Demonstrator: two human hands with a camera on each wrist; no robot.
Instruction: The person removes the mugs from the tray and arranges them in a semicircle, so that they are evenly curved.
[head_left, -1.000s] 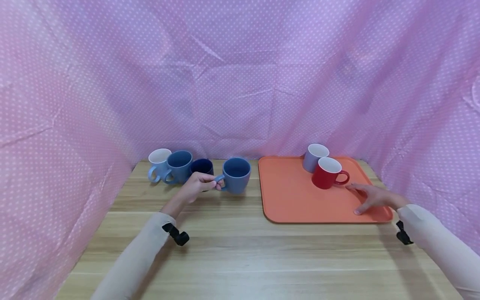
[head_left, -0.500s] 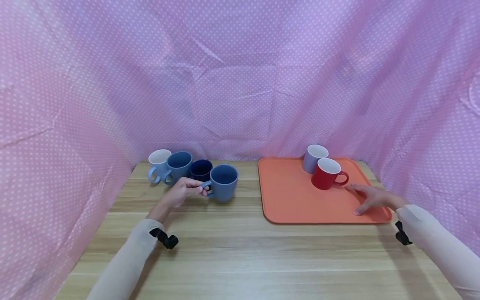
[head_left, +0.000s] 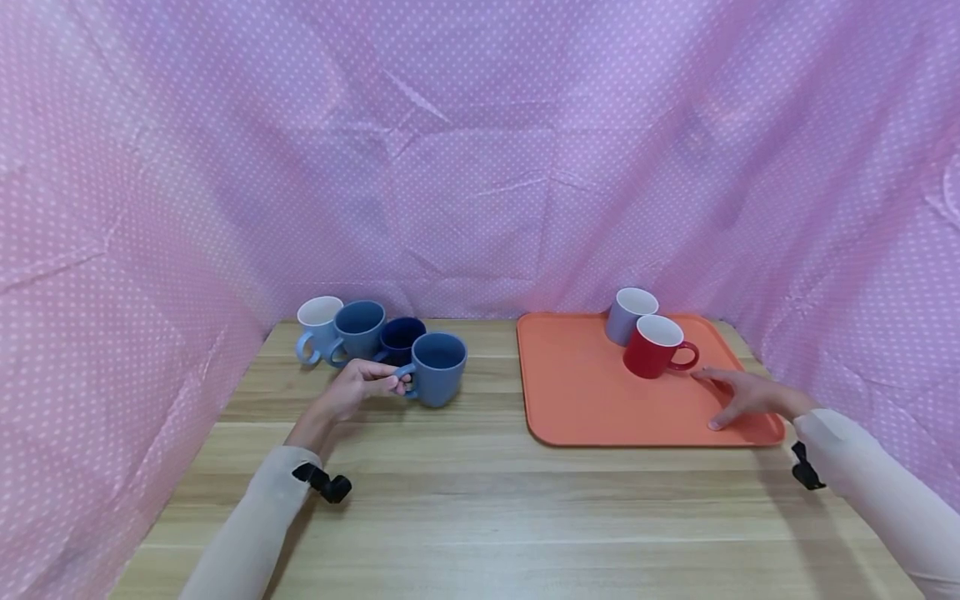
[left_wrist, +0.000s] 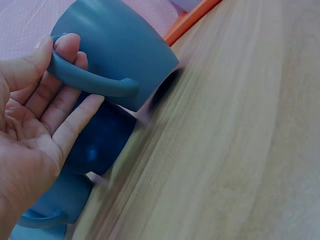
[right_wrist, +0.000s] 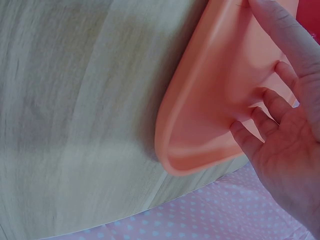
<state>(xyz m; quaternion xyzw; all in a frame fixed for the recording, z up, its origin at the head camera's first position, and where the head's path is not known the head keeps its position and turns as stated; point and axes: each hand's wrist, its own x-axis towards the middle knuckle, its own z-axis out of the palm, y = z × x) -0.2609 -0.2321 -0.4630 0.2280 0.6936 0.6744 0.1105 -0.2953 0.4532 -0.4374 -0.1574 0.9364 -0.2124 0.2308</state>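
Note:
With thumb and fingers, my left hand [head_left: 352,390] pinches the handle of an upright grey-blue mug [head_left: 437,375]. A dark shadow lies under that mug in the left wrist view; whether its base touches the table cannot be told. Just behind it stands a navy mug [head_left: 401,337], partly hidden by it. Further left are a blue mug [head_left: 358,329] and a light blue mug [head_left: 318,325] with a white inside. My right hand [head_left: 750,395] rests its spread fingertips on an orange tray [right_wrist: 220,90], close to the handle of a red mug [head_left: 649,354], holding nothing.
On the tray, a lilac mug [head_left: 622,321] stands behind the red one. The wooden table [head_left: 480,508] extends in front of the tray and mugs. A pink dotted cloth [head_left: 480,167] hangs around the back and sides.
My left hand has brought the grey-blue mug leftward and nearer to me, beside the navy mug. The right hand has stayed in place on the tray.

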